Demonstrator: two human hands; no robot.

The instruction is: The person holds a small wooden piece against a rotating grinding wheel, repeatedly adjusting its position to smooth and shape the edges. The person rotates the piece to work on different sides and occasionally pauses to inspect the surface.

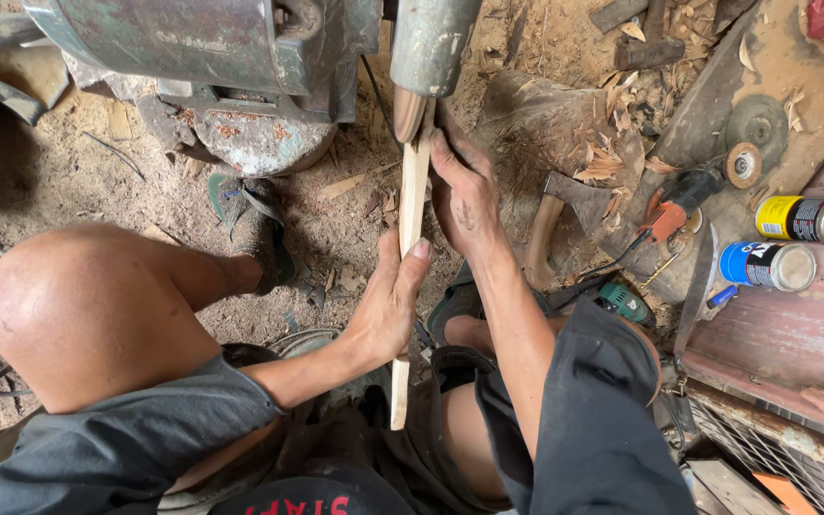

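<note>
Head view looks down on a long pale wooden strip (pixel 410 257) running from the lap up to the grey-green grinding machine (pixel 240 57), its far end touching the worn wheel (pixel 408 113). Left hand (pixel 388 305) has its grip closed around the strip's middle, thumb on top; right hand (pixel 464 191) presses it near the wheel, fingers wrapped. Right of them (on the sawdust floor) lie an axe (pixel 555 215) and two spray cans (pixel 789 243).

A hatchet (pixel 555 215) lies near two spray cans (pixel 793 243) (on their sides).
</note>
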